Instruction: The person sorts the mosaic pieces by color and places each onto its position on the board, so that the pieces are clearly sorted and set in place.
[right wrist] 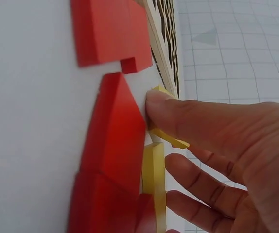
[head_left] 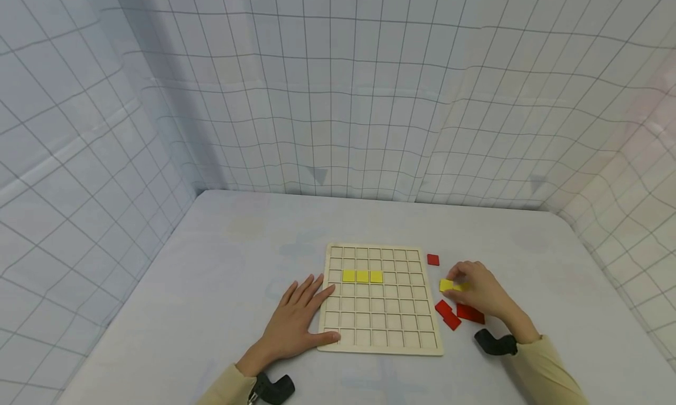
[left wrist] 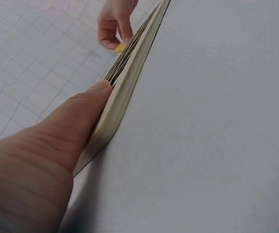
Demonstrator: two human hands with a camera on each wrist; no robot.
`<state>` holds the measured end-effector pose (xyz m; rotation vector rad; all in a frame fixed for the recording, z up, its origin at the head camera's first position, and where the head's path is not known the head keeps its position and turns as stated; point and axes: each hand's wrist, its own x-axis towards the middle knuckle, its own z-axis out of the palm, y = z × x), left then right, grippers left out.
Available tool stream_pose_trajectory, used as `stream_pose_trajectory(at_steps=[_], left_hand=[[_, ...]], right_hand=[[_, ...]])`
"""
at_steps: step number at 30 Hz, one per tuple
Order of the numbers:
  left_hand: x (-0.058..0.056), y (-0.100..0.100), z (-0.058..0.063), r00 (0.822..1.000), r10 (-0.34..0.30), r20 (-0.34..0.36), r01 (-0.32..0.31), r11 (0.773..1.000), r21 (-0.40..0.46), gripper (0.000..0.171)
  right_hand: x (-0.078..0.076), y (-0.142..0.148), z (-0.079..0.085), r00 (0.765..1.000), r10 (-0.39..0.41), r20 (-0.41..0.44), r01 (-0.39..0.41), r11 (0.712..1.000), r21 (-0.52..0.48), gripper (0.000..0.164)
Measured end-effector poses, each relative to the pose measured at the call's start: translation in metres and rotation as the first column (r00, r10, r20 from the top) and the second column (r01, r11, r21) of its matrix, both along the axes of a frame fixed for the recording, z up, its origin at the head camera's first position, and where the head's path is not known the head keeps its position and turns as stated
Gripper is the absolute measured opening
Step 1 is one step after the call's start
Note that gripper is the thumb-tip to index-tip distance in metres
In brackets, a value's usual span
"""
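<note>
A pale wooden grid board (head_left: 364, 323) lies on the table, with a row of yellow squares (head_left: 362, 276) in its upper left cells. My left hand (head_left: 296, 326) rests at the board's left edge with fingers spread, its thumb laid over the lower left corner. To the right of the board my right hand (head_left: 477, 287) pinches a yellow block (right wrist: 171, 138) between thumb and fingers. Another yellow block (right wrist: 154, 174) stands below the fingers, beside a long red block (right wrist: 113, 126). The far fingers of the right hand are partly hidden by its thumb.
A small red square (head_left: 433, 259) lies near the board's upper right corner. A stepped red block (head_left: 448, 315) sits by the right edge, and a red block (head_left: 470, 314) lies under the right wrist. Gridded white cloth walls (head_left: 348, 100) surround the table (head_left: 237, 235).
</note>
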<state>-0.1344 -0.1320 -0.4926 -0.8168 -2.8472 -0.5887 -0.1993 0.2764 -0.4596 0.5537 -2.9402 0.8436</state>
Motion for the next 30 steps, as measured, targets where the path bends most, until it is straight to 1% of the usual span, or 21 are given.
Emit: stream_pose_trajectory(at_steps=[6, 12, 21, 27, 30], left_hand=[[0.0001, 0.0001, 0.0000, 1.000, 0.003, -0.002, -0.003, 1.000, 0.002, 0.088], [0.0010, -0.0001, 0.0023, 1.000, 0.008, 0.011, -0.008, 1.000, 0.001, 0.089], [0.0002, -0.0002, -0.0018, 0.999, -0.002, -0.033, 0.003, 0.999, 0.035, 0.088], [0.0001, 0.0001, -0.0015, 0.999, -0.004, -0.032, 0.005, 0.999, 0.032, 0.088], [0.0002, 0.0004, -0.0010, 1.000, -0.002, -0.030, 0.003, 1.000, 0.031, 0.088]], right_hand=[[-0.0001, 0.0000, 0.0010, 1.000, 0.000, -0.008, 0.000, 1.000, -0.028, 0.025], [0.0004, -0.0027, 0.0039, 1.000, -0.021, 0.018, 0.022, 0.999, -0.044, 0.020], [0.0011, -0.0036, 0.0007, 0.999, -0.049, 0.013, 0.050, 0.996, -0.075, 0.018], [0.0038, -0.0059, 0.0004, 0.997, -0.066, 0.035, 0.070, 0.988, -0.135, 0.018], [0.0044, -0.0082, 0.0016, 0.997, -0.058, 0.042, 0.064, 0.980, -0.189, 0.018]])
